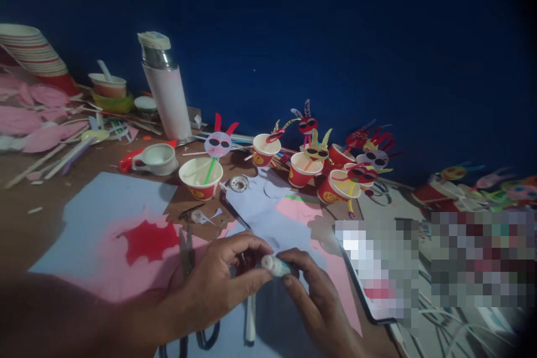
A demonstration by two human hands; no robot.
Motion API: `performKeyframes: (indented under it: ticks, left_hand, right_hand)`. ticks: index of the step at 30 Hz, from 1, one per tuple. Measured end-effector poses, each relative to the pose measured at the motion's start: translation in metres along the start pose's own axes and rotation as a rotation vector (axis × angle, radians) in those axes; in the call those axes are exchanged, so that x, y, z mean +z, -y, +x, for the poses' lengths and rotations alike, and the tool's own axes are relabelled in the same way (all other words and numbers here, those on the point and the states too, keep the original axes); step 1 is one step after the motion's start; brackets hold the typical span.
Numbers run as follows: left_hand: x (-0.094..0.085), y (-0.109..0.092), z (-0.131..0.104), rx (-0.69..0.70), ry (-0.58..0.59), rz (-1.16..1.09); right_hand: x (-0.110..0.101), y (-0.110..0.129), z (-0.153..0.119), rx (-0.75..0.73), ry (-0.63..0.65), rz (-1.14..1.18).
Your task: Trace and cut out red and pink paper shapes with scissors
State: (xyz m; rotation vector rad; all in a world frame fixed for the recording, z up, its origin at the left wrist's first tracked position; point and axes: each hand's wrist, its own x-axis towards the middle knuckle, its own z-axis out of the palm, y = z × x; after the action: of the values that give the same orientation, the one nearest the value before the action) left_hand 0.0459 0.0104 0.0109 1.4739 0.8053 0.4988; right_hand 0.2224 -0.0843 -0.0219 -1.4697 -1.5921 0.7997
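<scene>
My right hand (312, 291) grips a small whitish tube (276, 265) between thumb and fingers. My left hand (235, 274) has its thumb and forefinger pressed at the tube's capped end; a small dark red thing shows faintly behind its fingers. Below the hands a white stick-like piece (250, 319) lies on the blue paper. Scissors (187, 251) with dark handles lie partly under my left hand and wrist. Left of them, a red jagged paper shape (150, 241) rests on pink and light blue sheets.
Paper cups (200, 179) with paper faces on straws stand behind the hands. A white flask (170, 100), a white mug (157, 159) and stacked cups (37, 56) are at the left. A phone (364, 285) and cables (457, 324) lie at the right, before a dark blue wall (268, 28).
</scene>
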Motion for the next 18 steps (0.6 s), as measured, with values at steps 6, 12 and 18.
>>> performKeyframes:
  ticks: [6,12,18]
  left_hand:
    - [-0.002,0.006,0.0,0.002,0.002,0.052]
    - [-0.008,0.027,0.005,-0.163,-0.031,-0.065]
    - [-0.002,0.06,0.011,-0.201,-0.05,-0.132]
  right_hand:
    - [0.003,0.005,-0.001,0.054,-0.044,0.038]
    - [-0.002,0.018,0.005,0.192,-0.04,0.109]
    - [-0.004,0.025,0.006,0.215,-0.045,0.197]
